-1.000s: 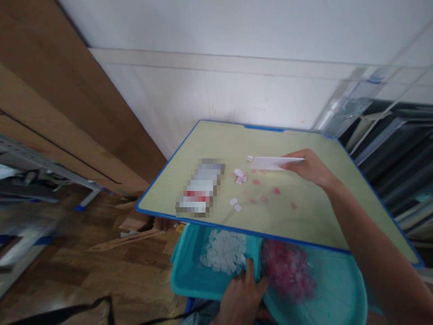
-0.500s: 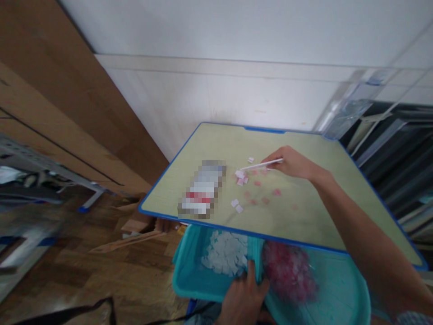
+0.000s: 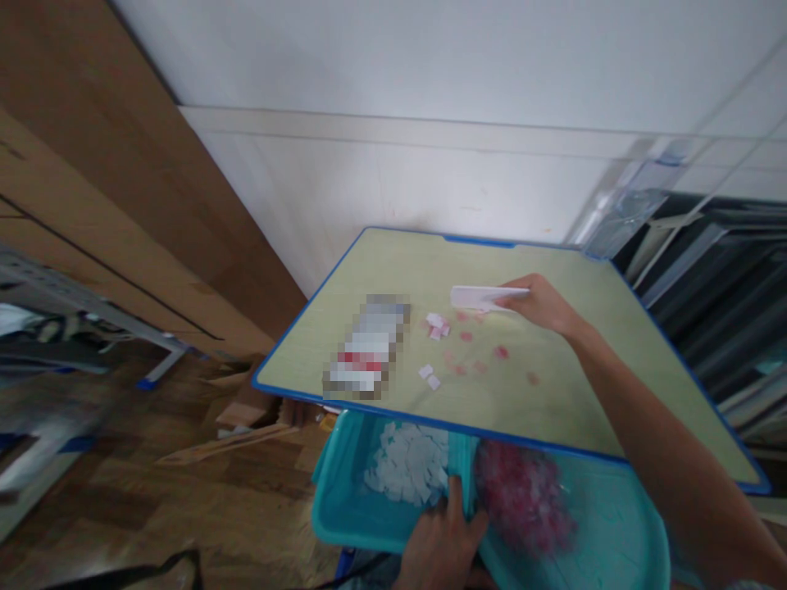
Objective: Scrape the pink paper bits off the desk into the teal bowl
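Note:
Over the board table (image 3: pixel 553 401), my right hand (image 3: pixel 536 301) grips one end of a flat white strip, like a stiff card (image 3: pixel 479 297), with its broad face toward me. A small pile of pale paper squares (image 3: pixel 437 325) lies just left of and below the strip. Two more squares (image 3: pixel 429 377) lie nearer the front edge. My left hand (image 3: pixel 439 541) is at the adjoining rims of two teal tubs, index finger and thumb straddling them. In the left tub (image 3: pixel 344 508) are many white paper pieces (image 3: pixel 409 463); the right tub (image 3: pixel 627 508) holds a blurred pinkish-red heap (image 3: pixel 522 496).
A pixelated rectangular object (image 3: pixel 369 344) lies on the table's left part. Pink stains (image 3: pixel 501 352) mark the tabletop. A white wall (image 3: pixel 399 180) stands behind it, cardboard (image 3: pixel 202 205) to the left. Dark panels (image 3: pixel 725 270) lean at right; cardboard scraps (image 3: pixel 246 418) lie on the floor.
My right hand has moved slightly right and turned the white strip from edge-on to broad face, away from the paper pile. My left hand has stayed at the tubs.

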### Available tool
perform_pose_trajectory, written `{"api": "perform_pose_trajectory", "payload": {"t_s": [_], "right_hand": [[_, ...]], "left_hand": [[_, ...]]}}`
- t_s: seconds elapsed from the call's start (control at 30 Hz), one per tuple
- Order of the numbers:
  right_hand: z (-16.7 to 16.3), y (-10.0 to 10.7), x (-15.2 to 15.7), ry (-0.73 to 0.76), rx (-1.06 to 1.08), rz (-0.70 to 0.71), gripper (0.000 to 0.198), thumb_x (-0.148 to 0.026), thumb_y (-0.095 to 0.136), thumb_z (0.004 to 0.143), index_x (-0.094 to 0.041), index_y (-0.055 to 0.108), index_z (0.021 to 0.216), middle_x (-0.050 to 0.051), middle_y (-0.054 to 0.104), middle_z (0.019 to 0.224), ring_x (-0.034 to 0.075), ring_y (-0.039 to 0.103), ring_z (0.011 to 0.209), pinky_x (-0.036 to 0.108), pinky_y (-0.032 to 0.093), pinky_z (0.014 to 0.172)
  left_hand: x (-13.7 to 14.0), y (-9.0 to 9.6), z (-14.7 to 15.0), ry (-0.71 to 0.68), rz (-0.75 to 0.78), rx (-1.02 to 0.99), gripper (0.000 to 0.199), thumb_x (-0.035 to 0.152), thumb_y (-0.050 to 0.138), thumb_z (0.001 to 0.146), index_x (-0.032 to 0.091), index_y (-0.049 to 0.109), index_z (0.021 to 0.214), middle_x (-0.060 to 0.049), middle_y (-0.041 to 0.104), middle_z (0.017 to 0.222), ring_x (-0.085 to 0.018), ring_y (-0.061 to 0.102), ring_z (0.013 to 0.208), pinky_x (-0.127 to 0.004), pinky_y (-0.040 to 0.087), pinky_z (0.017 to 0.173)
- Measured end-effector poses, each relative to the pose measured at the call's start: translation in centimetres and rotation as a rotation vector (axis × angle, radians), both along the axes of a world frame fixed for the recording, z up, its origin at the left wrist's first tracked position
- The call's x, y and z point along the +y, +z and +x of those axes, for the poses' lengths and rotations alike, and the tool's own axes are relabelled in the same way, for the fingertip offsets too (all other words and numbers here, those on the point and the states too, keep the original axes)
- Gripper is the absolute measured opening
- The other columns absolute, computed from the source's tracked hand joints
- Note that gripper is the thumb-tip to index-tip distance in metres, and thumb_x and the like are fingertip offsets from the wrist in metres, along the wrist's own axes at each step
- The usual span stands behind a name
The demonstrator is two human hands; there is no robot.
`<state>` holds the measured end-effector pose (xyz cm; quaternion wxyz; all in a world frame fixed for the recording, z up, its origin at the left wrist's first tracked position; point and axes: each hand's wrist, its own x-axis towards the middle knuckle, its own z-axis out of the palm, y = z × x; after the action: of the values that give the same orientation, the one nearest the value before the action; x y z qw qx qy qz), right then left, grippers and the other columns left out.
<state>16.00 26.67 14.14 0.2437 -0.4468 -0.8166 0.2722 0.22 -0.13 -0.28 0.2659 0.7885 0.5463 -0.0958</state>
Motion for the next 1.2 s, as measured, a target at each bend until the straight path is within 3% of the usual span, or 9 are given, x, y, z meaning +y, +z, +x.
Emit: {"api": "perform_pose_trajectory", "payload": {"t_s": [0.13, 0.23, 0.33, 0.6, 0.83, 1.03, 1.2], "right_hand": [[2.3, 0.6, -1.4, -0.019, -0.016, -0.078, 0.025, -0.038, 0.061, 0.065, -0.014, 0.066, 0.062, -0.002, 0.049, 0.049, 0.010, 0.039, 0.047, 0.023, 0.027, 0.044], [4.3, 0.5, -2.2, -0.202, 0.044, -0.034, 0.028, -0.042, 0.063, 0.064, -0.015, 0.064, 0.059, -0.001, 0.051, 0.049, 0.011, 0.041, 0.046, 0.024, 0.027, 0.043], [5.4, -0.3, -2.2, -0.327, 0.105, -0.009, 0.033, -0.045, 0.064, 0.064, -0.012, 0.068, 0.070, 0.001, 0.057, 0.054, 0.012, 0.044, 0.047, 0.025, 0.030, 0.044], [4.3, -2.4, -0.9, -0.274, 0.118, -0.045, 0.031, -0.041, 0.063, 0.063, -0.011, 0.069, 0.070, 0.000, 0.056, 0.051, 0.011, 0.044, 0.045, 0.024, 0.031, 0.043], [4.5, -2.4, -1.3, -0.319, 0.120, -0.012, 0.031, -0.040, 0.063, 0.064, -0.012, 0.071, 0.075, 0.002, 0.062, 0.058, 0.014, 0.049, 0.050, 0.025, 0.034, 0.046], [5.6, -2.4, -1.8, -0.231, 0.103, -0.081, 0.032, -0.043, 0.062, 0.063, -0.012, 0.070, 0.070, 0.000, 0.057, 0.053, 0.011, 0.044, 0.046, 0.023, 0.031, 0.043], [5.2, -1.7, -1.9, -0.161, 0.075, -0.055, 0.030, -0.042, 0.062, 0.064, -0.013, 0.068, 0.065, -0.001, 0.053, 0.051, 0.010, 0.041, 0.047, 0.022, 0.028, 0.042]], "left_hand": [[0.0, 0.2, 0.0, -0.015, 0.003, 0.006, 0.057, 0.050, 0.062, 0.068, 0.029, 0.048, 0.118, -0.020, 0.031, 0.137, -0.030, 0.060, 0.089, -0.043, 0.051, 0.070], [0.0, 0.3, 0.0, -0.015, -0.009, 0.008, 0.060, 0.051, 0.064, 0.065, 0.029, 0.047, 0.119, -0.019, 0.030, 0.138, -0.028, 0.060, 0.089, -0.041, 0.051, 0.071], [0.1, 0.3, 0.0, -0.014, -0.019, 0.003, 0.063, 0.053, 0.065, 0.064, 0.029, 0.046, 0.119, -0.019, 0.029, 0.138, -0.028, 0.060, 0.089, -0.042, 0.051, 0.071], [0.0, 0.0, 0.0, -0.015, 0.008, 0.015, 0.062, 0.053, 0.063, 0.065, 0.029, 0.046, 0.120, -0.020, 0.031, 0.137, -0.028, 0.061, 0.088, -0.042, 0.052, 0.070], [0.0, -0.3, 0.0, -0.028, 0.017, 0.013, 0.062, 0.056, 0.060, 0.066, 0.029, 0.045, 0.121, -0.021, 0.031, 0.137, -0.029, 0.060, 0.089, -0.041, 0.052, 0.070], [0.0, 0.0, 0.0, -0.003, -0.026, 0.001, 0.062, 0.051, 0.064, 0.065, 0.030, 0.045, 0.120, -0.019, 0.029, 0.138, -0.029, 0.059, 0.093, -0.042, 0.051, 0.073], [0.1, 0.3, 0.0, -0.007, -0.054, 0.000, 0.063, 0.052, 0.065, 0.064, 0.030, 0.045, 0.120, -0.018, 0.027, 0.139, -0.029, 0.059, 0.093, -0.043, 0.050, 0.073]]}}
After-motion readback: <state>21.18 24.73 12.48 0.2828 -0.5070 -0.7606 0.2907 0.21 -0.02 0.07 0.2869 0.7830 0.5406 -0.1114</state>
